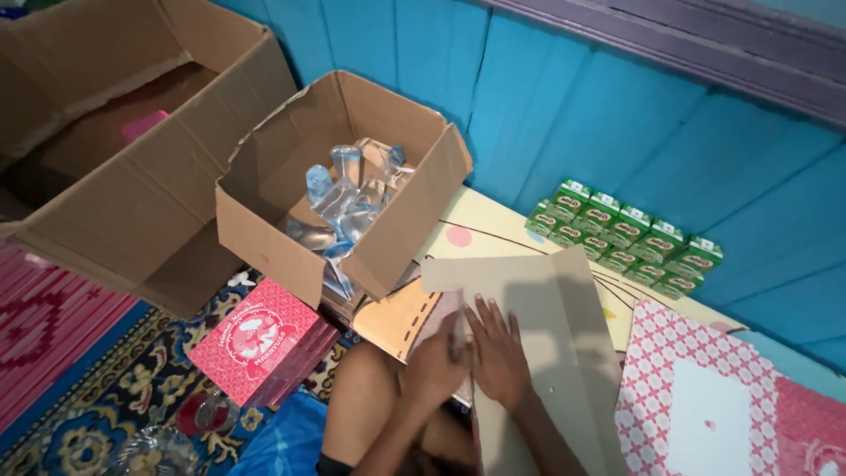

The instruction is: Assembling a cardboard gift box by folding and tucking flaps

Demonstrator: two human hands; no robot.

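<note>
both hands, left hand (pixel 434 366) and right hand (pixel 500 353), fingers spread flat, press on the flat brown cardboard sheet (pixel 538 308), with the open cardboard box of clear plastic bottles (pixel 339 189) at ten o'clock

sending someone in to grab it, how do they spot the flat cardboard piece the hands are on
Start at the blue plank wall and the row of small green cartons at its foot. Just below them lies the flat cardboard sheet, with both hands pressing its lower edge. Unlike the open boxes on its left, it is plain brown and unfolded.
</note>
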